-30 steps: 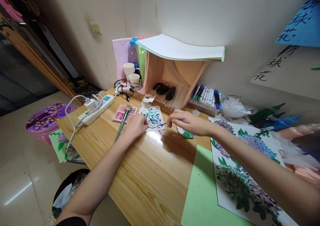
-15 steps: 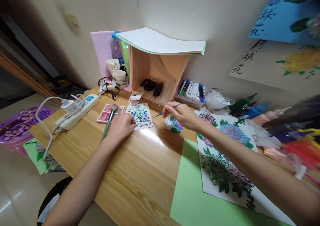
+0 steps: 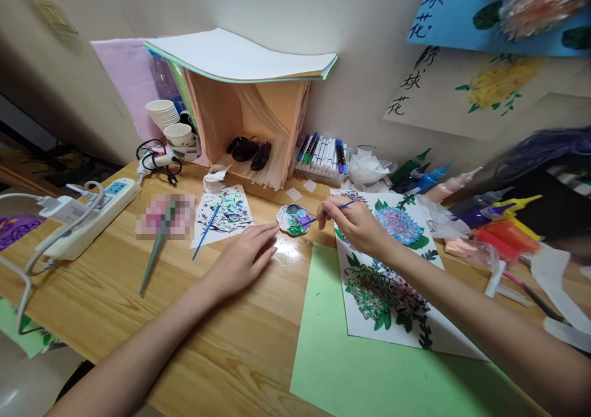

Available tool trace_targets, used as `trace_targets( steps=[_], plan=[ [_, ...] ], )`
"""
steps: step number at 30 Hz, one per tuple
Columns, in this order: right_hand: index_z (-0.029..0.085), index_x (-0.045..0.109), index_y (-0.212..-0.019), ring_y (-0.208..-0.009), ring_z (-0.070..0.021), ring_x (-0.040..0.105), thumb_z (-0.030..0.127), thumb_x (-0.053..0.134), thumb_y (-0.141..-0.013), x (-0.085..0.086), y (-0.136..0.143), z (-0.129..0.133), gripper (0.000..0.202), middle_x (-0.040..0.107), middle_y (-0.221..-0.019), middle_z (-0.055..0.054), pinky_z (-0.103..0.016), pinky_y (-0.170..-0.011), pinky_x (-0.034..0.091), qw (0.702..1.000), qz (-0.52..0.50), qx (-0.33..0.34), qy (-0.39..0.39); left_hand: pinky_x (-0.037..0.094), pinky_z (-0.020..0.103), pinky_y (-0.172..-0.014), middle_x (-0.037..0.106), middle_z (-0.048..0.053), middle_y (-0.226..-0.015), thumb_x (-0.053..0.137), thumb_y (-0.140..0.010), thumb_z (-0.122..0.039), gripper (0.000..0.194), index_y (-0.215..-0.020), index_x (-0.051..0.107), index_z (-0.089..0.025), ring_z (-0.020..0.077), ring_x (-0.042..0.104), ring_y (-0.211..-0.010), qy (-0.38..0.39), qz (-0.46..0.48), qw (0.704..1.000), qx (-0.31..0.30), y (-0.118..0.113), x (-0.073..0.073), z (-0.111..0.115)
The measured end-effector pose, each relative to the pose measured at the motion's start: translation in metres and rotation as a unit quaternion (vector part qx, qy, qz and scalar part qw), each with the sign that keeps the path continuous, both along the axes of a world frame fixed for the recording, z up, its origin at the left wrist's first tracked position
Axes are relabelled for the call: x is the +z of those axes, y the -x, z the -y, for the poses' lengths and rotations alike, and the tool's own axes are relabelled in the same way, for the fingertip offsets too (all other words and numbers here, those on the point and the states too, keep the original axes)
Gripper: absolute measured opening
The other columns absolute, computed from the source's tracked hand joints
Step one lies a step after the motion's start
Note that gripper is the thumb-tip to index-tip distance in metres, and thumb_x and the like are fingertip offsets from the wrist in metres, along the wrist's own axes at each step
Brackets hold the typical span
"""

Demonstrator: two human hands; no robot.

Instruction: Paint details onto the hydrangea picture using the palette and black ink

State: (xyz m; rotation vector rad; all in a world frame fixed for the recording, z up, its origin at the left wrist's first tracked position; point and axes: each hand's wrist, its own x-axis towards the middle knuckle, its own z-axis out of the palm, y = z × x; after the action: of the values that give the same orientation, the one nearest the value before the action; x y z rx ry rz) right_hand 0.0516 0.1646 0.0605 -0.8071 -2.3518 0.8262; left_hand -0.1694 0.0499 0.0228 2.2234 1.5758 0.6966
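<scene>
My right hand [image 3: 351,220] is closed around a thin blue paintbrush [image 3: 341,206], whose tip reaches the right side of a small flower-shaped palette [image 3: 294,218]. Green, purple and white paint fills the palette. Flat on the table lies my left hand [image 3: 244,254], holding nothing, its fingertips by the palette's left edge. A paint-stained white sheet [image 3: 235,212] sits behind that hand, and a second blue brush [image 3: 207,231] rests across it. Under my right forearm is a white sheet with painted hydrangeas [image 3: 369,318], on top of green paper [image 3: 318,355].
At left are a green-handled makeup brush [image 3: 154,263] on a blurred pink item and a power strip [image 3: 101,217] with cables. An open box [image 3: 212,115] with sunglasses stands behind, markers [image 3: 323,155] beside it. Paint bottles [image 3: 434,175] and clear bags crowd the right.
My left hand has moved from the stained sheet towards the palette, uncovering the second brush. My right hand has brought its brush tip down to the palette. The view has turned right.
</scene>
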Motion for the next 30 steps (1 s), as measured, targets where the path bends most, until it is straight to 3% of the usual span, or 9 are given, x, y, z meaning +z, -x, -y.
trace_targets(
  steps=[7,16,21,25,30],
  plan=[
    [0.020,0.057,-0.073,-0.073,-0.0146,0.055,0.034,0.030,-0.096,-0.001,-0.006,0.001,0.038,0.063,-0.069,-0.002,-0.029,-0.073,0.039,1.000,-0.004,0.010,-0.025,0.035,0.036,-0.107,0.048,0.008,-0.137,0.040,-0.092,-0.032,0.042,-0.132,0.044,-0.019,0.0186,0.044,-0.124,0.035,-0.013,0.999,-0.007,0.001,-0.010,-0.004],
    [0.019,0.056,-0.070,-0.073,-0.0157,0.053,0.035,0.029,-0.096,0.000,-0.004,0.003,0.041,0.062,-0.070,-0.003,-0.029,-0.071,0.039,0.997,0.044,0.034,-0.053,0.034,0.037,-0.108,0.048,0.007,-0.138,0.041,-0.092,-0.033,0.042,-0.131,0.046,-0.019,0.0184,0.043,-0.126,0.044,-0.012,0.999,-0.014,-0.002,-0.010,-0.003],
    [0.018,0.059,-0.073,-0.069,-0.0147,0.058,0.044,0.031,-0.094,-0.005,-0.001,-0.003,0.044,0.064,-0.066,-0.002,-0.030,-0.073,0.042,0.997,-0.027,0.002,0.069,0.034,0.038,-0.108,0.047,0.007,-0.138,0.040,-0.092,-0.034,0.042,-0.131,0.046,-0.020,0.0193,0.043,-0.126,0.045,-0.004,0.999,-0.013,-0.002,-0.010,-0.004],
    [0.017,0.061,-0.075,-0.061,-0.0144,0.060,0.056,0.032,-0.090,-0.009,-0.004,-0.010,0.051,0.063,-0.059,-0.002,-0.028,-0.064,0.043,0.978,-0.094,-0.043,0.179,0.034,0.038,-0.108,0.047,0.008,-0.139,0.040,-0.092,-0.034,0.043,-0.133,0.044,-0.020,0.0191,0.043,-0.127,0.046,-0.002,0.999,-0.017,-0.002,-0.009,-0.004],
    [0.016,0.060,-0.077,-0.066,-0.0138,0.060,0.051,0.034,-0.091,-0.011,-0.009,-0.009,0.046,0.064,-0.064,-0.003,-0.027,-0.064,0.042,0.976,-0.103,-0.027,0.190,0.033,0.041,-0.108,0.045,0.008,-0.140,0.040,-0.092,-0.036,0.044,-0.133,0.044,-0.021,0.0207,0.042,-0.128,0.052,-0.005,0.998,-0.017,-0.002,-0.008,-0.004]
  ],
)
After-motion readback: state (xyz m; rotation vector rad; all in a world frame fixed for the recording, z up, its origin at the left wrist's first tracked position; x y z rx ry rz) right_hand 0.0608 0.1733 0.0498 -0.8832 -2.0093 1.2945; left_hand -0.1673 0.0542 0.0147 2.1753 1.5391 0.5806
